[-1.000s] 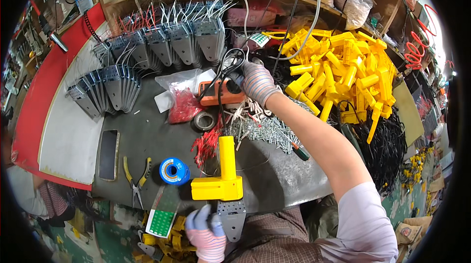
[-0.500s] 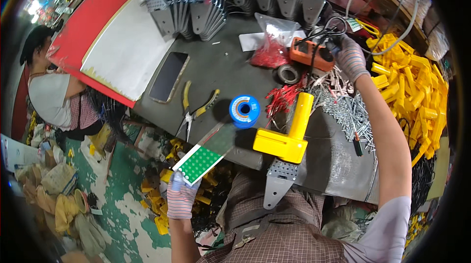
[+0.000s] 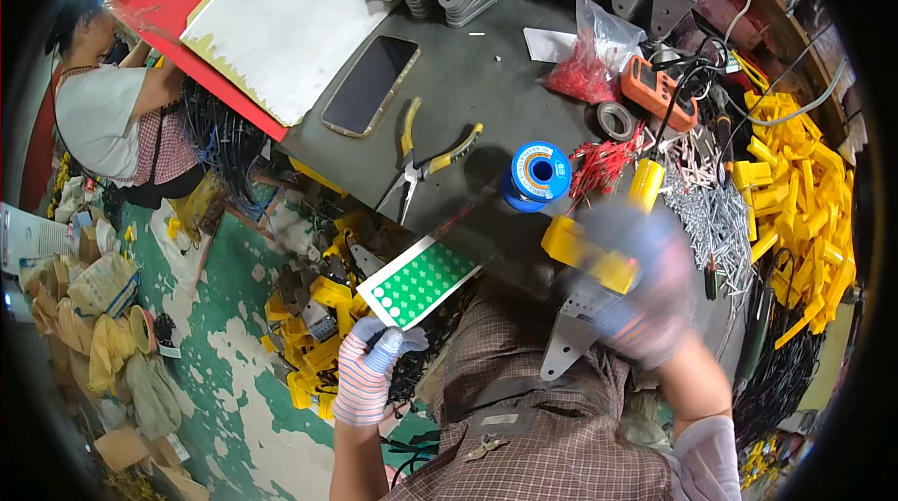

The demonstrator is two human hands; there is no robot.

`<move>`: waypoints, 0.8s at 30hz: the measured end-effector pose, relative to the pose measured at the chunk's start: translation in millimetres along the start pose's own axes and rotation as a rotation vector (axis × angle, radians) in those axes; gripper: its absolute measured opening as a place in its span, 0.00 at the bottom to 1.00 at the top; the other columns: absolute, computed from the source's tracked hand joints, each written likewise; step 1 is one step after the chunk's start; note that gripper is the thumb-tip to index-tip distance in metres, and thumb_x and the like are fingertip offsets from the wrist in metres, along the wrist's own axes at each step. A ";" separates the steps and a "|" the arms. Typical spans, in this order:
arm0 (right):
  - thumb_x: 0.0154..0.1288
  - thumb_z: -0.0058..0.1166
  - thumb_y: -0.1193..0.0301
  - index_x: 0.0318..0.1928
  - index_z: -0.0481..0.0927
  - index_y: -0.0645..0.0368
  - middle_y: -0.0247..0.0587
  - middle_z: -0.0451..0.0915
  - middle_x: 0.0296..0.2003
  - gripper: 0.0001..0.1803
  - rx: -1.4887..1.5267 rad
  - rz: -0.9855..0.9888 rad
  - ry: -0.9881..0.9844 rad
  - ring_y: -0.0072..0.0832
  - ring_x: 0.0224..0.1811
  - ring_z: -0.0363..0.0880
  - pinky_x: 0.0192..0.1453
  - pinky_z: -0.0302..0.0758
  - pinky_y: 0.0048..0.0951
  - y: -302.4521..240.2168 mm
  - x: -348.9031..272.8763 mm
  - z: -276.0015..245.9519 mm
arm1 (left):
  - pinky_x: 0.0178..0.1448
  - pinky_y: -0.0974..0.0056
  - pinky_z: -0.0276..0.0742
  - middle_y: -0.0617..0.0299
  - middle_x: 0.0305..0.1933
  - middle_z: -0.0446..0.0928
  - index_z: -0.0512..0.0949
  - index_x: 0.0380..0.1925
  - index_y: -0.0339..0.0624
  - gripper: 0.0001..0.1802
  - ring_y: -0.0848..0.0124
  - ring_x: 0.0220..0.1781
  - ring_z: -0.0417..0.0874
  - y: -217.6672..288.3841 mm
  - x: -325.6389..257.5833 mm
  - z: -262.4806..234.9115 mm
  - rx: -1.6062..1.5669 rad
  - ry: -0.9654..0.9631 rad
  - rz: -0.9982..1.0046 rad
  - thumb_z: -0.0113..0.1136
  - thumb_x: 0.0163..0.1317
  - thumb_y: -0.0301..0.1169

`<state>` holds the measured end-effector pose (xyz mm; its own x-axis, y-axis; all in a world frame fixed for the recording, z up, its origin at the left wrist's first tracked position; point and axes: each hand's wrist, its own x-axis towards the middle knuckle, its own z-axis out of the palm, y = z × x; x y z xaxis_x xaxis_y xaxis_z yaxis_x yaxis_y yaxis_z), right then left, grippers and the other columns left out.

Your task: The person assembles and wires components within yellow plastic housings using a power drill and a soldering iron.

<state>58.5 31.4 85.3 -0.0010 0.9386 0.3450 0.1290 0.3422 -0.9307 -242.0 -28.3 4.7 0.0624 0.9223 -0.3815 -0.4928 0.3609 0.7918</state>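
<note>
My left hand, in a striped glove, pinches the lower corner of a green sticker sheet with a white border, held out over the table's front edge. My right hand, also gloved, is smeared by motion above a yellow plastic part and partly hides it. Whether its fingers hold anything cannot be made out. Beneath that part a grey perforated metal bracket sticks out past the table edge towards my lap. A blue spool of wire stands just behind the yellow part.
Yellow-handled pliers and a phone lie to the left. Farther right are an orange meter, red pieces, loose screws and a yellow parts heap. Metal brackets line the back. A person sits at far left.
My right hand has come from beside the orange meter to the yellow part near me. The view has shifted, and the sticker sheet stays in my left hand.
</note>
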 end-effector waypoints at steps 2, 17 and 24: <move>0.55 0.61 0.66 0.43 0.81 0.58 0.42 0.80 0.43 0.15 -0.468 -0.320 -0.509 0.39 0.48 0.78 0.56 0.71 0.42 -5.4 -4.3 50.9 | 0.51 0.58 0.80 0.54 0.42 0.81 0.77 0.43 0.36 0.11 0.64 0.44 0.82 5.4 0.1 14.6 0.000 0.007 0.028 0.62 0.62 0.29; 0.52 0.63 0.67 0.37 0.82 0.55 0.43 0.82 0.36 0.11 -0.474 -0.160 -0.393 0.40 0.42 0.81 0.49 0.76 0.39 27.4 -15.6 111.0 | 0.42 0.61 0.76 0.56 0.34 0.80 0.78 0.35 0.41 0.08 0.60 0.35 0.81 6.8 16.4 29.5 0.968 0.070 0.674 0.66 0.56 0.25; 0.50 0.64 0.67 0.36 0.82 0.56 0.43 0.81 0.35 0.12 -0.329 -0.044 -0.453 0.41 0.38 0.81 0.44 0.77 0.39 24.8 -9.5 106.6 | 0.40 0.65 0.75 0.58 0.33 0.80 0.78 0.35 0.40 0.08 0.65 0.33 0.80 10.5 15.9 32.3 0.891 0.061 0.589 0.66 0.57 0.26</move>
<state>-44.0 35.6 46.0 -0.4299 0.8734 0.2290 0.4213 0.4183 -0.8047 -218.2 -5.4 22.3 -0.0345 0.9847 0.1710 0.3823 -0.1451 0.9126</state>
